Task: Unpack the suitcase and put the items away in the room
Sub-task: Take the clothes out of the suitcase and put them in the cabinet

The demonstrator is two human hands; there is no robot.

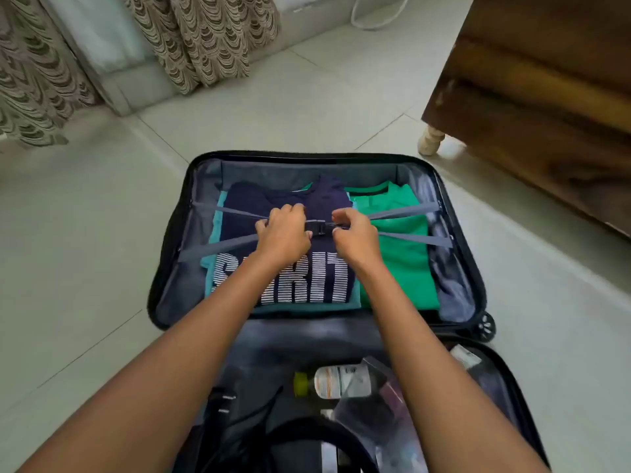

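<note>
A black suitcase (170, 240) lies open on the tiled floor. Its far half holds a folded navy shirt (246, 213) with white striped letters, a teal garment (213, 230) under it, and a green shirt (403, 257) on the right. Grey straps (218, 247) cross over the clothes and meet at a black buckle (319, 227). My left hand (283, 233) grips the buckle's left side and my right hand (355, 237) pinches its right side. The near half holds a clear bottle with a yellow cap (338, 382) under a mesh cover.
A wooden cabinet (532, 97) on a pale turned leg (431, 139) stands at the right. Patterned curtains (205, 39) hang at the back left. A white cable (372, 15) loops on the floor at the back. Pale floor tiles (85, 250) surround the case.
</note>
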